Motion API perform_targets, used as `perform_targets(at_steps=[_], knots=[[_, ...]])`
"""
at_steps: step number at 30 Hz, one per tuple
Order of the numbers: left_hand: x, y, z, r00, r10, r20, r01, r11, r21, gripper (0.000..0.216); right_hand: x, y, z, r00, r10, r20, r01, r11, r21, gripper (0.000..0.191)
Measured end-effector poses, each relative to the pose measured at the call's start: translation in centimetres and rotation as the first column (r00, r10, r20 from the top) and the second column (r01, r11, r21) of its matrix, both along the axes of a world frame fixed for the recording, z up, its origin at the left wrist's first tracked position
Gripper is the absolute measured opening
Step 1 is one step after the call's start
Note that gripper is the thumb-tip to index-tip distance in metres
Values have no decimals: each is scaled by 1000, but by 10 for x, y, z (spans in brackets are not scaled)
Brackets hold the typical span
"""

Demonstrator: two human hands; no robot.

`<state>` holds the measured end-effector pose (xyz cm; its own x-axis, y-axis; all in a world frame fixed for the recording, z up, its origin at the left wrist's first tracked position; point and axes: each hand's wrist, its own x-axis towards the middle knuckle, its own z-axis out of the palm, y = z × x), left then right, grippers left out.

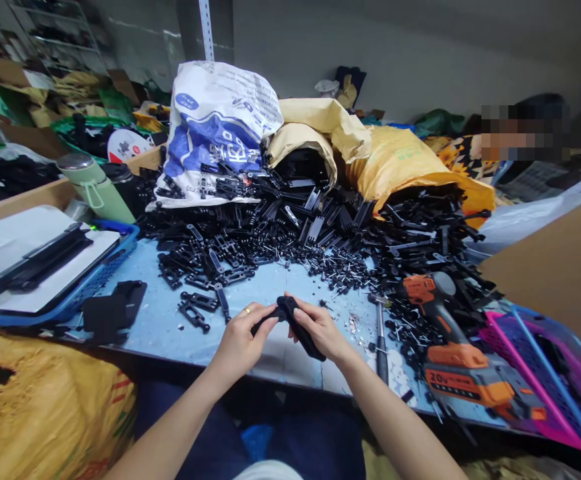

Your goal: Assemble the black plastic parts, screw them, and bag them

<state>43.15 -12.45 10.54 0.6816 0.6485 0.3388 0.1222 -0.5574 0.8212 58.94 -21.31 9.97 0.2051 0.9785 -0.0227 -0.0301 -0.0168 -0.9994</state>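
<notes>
Near the table's front edge, both my hands hold black plastic parts that meet at one end. My left hand [243, 340] pinches a short black piece between thumb and fingers. In my right hand [319, 328] is a longer black bar [306, 338], slanting down to the right. The two pieces touch at a joint [283, 305] between my fingertips; whether they are fastened there I cannot tell. Just beyond my hands lie loose black plastic links [200, 301] and a heap of small screws and bits [340, 267]. A hammer [381, 333] lies to the right of my right hand.
An orange cordless drill [450, 347] and a pink basket [535, 393] are at the right. White-blue [220, 120] and yellow sacks [400, 167] spill black parts across the back. Left are a blue tray [70, 293], a green bottle [95, 187] and flat black plates [105, 317]. A person [470, 157] is behind.
</notes>
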Motion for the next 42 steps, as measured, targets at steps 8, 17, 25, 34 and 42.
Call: perform_targets(at_steps=[8, 17, 25, 34, 42], knots=[[-1, -15, -6, 991, 131, -20, -129, 989, 74, 33, 12, 0, 7, 900, 95, 425, -175, 973, 153, 41], [24, -34, -8, 875, 401, 272, -417, 909, -1, 32, -20, 3, 5, 840, -197, 506, 24, 945, 327, 45], [8, -10, -8, 959, 136, 249, -143, 990, 12, 30, -51, 0, -10, 798, -396, 455, 173, 873, 456, 48], [10, -25, -61, 911, 394, -120, -394, 919, 28, 39, -9, -11, -37, 423, -85, 902, 120, 992, 38, 39], [12, -1, -40, 788, -76, -611, 441, 762, 474, 49, 149, -11, -1, 39, -60, 997, 619, 785, 23, 38]])
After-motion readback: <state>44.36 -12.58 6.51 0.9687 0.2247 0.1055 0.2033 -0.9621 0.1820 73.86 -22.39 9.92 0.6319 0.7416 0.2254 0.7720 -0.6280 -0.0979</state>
